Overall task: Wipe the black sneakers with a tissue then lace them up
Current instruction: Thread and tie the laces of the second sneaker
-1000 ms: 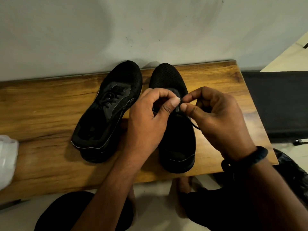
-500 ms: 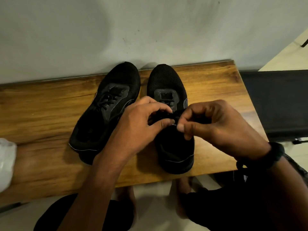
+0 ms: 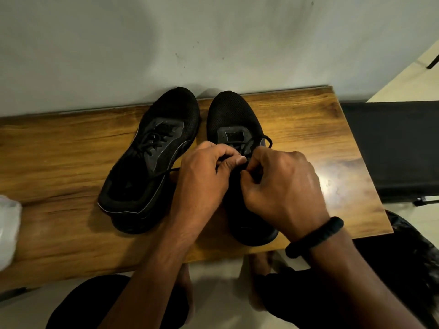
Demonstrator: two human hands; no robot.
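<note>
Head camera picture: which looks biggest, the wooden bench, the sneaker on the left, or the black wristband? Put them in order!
1. wooden bench
2. sneaker on the left
3. black wristband, clearly the smallest even though it sits nearer the camera.

Could not see the upper lacing and mid part of the right sneaker (image 3: 234,119), covered by the left hand (image 3: 204,184) and the right hand (image 3: 285,186). Could not trace the lace (image 3: 266,139) between the two hands, nor make out any knot there. Caught only a blurred sliver of a white crumpled thing (image 3: 8,231), cut off by the left edge. Saw only part of a black pad (image 3: 399,148), cut by the right edge.
</note>
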